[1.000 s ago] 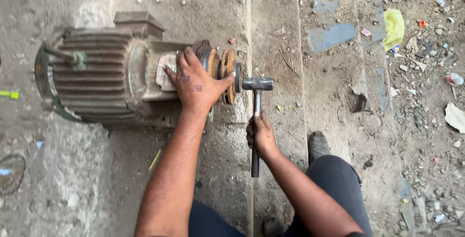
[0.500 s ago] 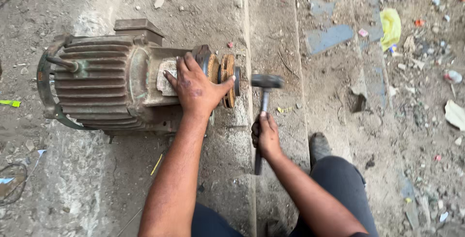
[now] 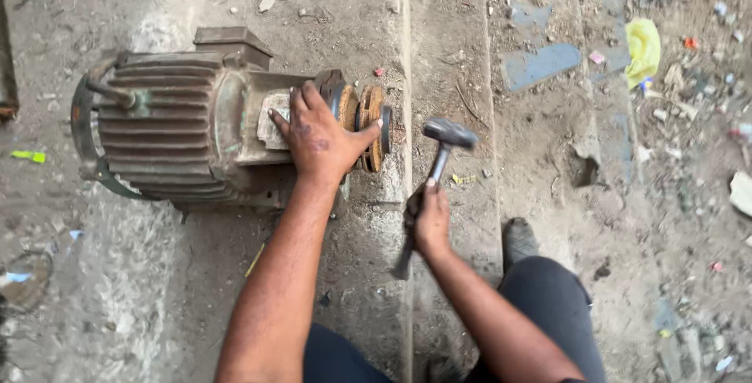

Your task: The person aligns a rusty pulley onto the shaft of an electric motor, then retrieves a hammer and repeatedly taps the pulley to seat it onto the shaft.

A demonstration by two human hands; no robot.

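Your left hand (image 3: 321, 142) lay spread on the motor (image 3: 172, 128) — right hand (image 3: 429, 222) gripped the hammer (image 3: 439, 160), raised just beside the rusty coupling (image 3: 372, 126) — that coupling not yet off

Dirty concrete floor (image 3: 446, 54) w/ old motor (image 3: 180, 128), scattered litter (image 3: 642, 46).

Left hand (image 3: 321, 142) pressed flat, fingers spread, right hand (image 3: 429, 218) fisted, raised

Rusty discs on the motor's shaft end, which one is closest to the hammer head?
The outer rusty disc, at the very end of the shaft, faces the hammer head. The inner disc sits behind it, by the left hand resting on the motor.
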